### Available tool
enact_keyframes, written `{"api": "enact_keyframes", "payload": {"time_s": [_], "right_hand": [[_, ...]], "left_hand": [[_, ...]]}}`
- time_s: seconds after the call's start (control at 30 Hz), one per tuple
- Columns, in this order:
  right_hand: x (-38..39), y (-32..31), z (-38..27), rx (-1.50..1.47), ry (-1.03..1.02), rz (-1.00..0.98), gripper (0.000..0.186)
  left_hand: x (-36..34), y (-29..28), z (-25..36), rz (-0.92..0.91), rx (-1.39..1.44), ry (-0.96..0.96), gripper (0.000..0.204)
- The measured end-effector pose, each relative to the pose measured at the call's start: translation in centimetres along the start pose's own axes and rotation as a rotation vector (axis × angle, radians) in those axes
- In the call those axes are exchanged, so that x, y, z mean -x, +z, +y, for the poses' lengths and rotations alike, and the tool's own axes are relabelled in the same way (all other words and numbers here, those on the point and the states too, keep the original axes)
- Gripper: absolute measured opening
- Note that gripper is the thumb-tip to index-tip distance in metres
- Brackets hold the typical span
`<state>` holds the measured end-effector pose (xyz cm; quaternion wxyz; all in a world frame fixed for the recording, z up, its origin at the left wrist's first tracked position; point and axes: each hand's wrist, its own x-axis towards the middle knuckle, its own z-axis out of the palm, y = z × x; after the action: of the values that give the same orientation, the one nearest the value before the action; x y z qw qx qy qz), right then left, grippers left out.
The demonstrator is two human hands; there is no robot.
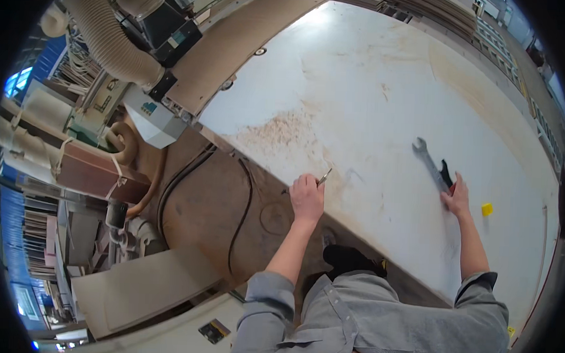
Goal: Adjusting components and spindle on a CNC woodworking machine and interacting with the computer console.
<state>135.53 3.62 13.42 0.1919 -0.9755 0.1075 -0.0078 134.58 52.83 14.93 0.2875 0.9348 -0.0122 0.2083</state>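
left hand (pixel 306 198) has its fingers curled round a slim metal tool (pixel 325 176) at the tabletop's (pixel 366 92) edge; right hand (pixel 458 196) touches a wrench (pixel 428 160) and black tool (pixel 445 173) over the tabletop; can't tell if those fingers grip

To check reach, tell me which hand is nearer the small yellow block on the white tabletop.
Right. The right hand is just left of the yellow block; the left hand is much farther left, at the edge of the white tabletop.

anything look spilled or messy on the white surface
Yes: brown debris is scattered across the white surface, densest beyond the left hand. It looks odd against the paler area around it. Whether it is loose dust or staining, I can't tell.
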Motion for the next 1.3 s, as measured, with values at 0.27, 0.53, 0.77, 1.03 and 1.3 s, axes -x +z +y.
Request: {"api": "enact_keyframes", "payload": {"time_s": [0.27,0.53,0.77,1.03,1.3], "right_hand": [[1.4,3.4,-7.9,-0.282,0.262,-0.089,0.047],[1.7,7.1,-14.8,-0.363,0.44,-0.08,0.032],[-0.7,10.7,-20.4,-0.058,0.517,0.114,0.032],[-8.7,16.7,-42.0,0.317,0.134,0.638,0.068],[-16.8,19.8,-86.2,-0.814,-0.647,0.161,0.036]], "left_hand": [[-13.3,5.5,-8.0,-0.062,-0.28,0.156,0.02],[-13.7,1.8,-10.7,-0.105,0.031,0.197,0.054],[-5.5,-16.2,-27.0,-0.188,0.29,0.29,0.048],[-1.1,-29.0,-51.5,-0.124,-0.266,-0.279,0.052],[-26.5,-35.4,-56.9,0.283,-0.185,-0.084,0.047]]}}
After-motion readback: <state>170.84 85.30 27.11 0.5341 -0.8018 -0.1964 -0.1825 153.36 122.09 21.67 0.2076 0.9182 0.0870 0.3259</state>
